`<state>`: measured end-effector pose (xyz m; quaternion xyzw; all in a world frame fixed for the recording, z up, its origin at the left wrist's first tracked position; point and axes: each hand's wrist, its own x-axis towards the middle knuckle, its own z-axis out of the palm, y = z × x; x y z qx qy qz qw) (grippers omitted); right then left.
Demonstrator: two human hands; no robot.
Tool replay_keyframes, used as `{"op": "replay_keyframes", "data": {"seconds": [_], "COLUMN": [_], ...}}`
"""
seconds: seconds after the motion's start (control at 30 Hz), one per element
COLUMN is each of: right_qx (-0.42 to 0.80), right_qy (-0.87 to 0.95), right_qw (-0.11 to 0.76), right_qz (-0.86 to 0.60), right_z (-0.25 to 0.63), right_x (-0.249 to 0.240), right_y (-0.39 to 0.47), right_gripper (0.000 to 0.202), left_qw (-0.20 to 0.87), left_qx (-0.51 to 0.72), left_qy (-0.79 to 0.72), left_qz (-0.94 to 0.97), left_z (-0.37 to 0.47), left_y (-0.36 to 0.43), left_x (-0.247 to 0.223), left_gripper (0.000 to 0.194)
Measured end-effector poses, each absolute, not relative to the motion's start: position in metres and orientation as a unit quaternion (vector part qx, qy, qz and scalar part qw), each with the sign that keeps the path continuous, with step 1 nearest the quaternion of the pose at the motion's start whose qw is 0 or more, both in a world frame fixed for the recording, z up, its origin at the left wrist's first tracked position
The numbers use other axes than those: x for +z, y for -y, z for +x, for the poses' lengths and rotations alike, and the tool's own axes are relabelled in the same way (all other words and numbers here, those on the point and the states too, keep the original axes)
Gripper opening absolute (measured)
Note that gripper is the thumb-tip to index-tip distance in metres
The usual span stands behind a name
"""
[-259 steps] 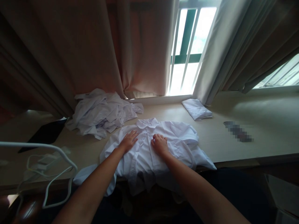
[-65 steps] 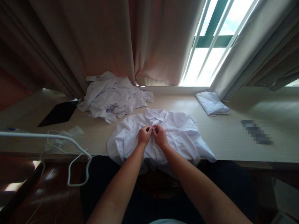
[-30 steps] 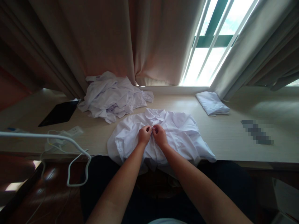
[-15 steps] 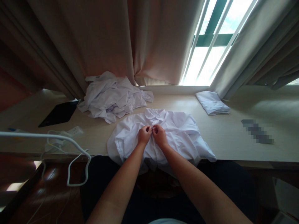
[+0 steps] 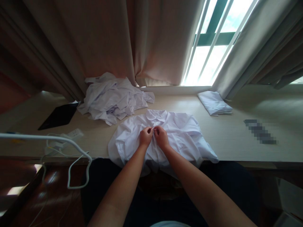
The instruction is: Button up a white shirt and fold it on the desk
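Note:
A white collared shirt [image 5: 182,129] lies spread over the front of the table, its collar toward the window and its lower part hanging over the near edge. Both hands meet at the shirt's front placket, a little below the collar. My left hand [image 5: 146,136] is closed in a pinch on the left side of the placket. Close beside it, my right hand [image 5: 161,136] pinches the shirt fabric from the right. Whatever small part lies between the fingertips, such as a button, is too small to make out.
Behind to the left is a crumpled heap of white garments [image 5: 115,97]. A folded white garment [image 5: 215,103] sits at the back right. On the left are a black flat object [image 5: 58,116], a power strip [image 5: 75,134] with cables and a bent white tube [image 5: 79,148]. A pixelated item [image 5: 259,131] lies right.
Almost nothing differs. Both hands stay at the same spot on the placket, with at most a slight shift of the fingers. The whole view has moved very slightly.

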<state>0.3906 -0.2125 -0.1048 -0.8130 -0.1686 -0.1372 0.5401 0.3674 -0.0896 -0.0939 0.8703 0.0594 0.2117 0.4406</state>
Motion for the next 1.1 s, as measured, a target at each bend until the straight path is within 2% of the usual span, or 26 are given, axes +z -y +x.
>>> {"op": "replay_keyframes", "data": {"seconds": [1.1], "right_qx": [-0.125], "right_qy": [0.154], "right_qw": [0.53], "right_qz": [-0.824], "right_z": [0.3885], "right_x": [-0.1027], "right_y": [0.2127], "right_gripper": [0.019], "left_qw": [0.49], "left_qx": [0.219], "left_qy": [-0.046], "left_qz": [0.842], "left_z": [0.3692], "left_y": [0.0871], "left_x": [-0.0939], "left_gripper": [0.019]}}
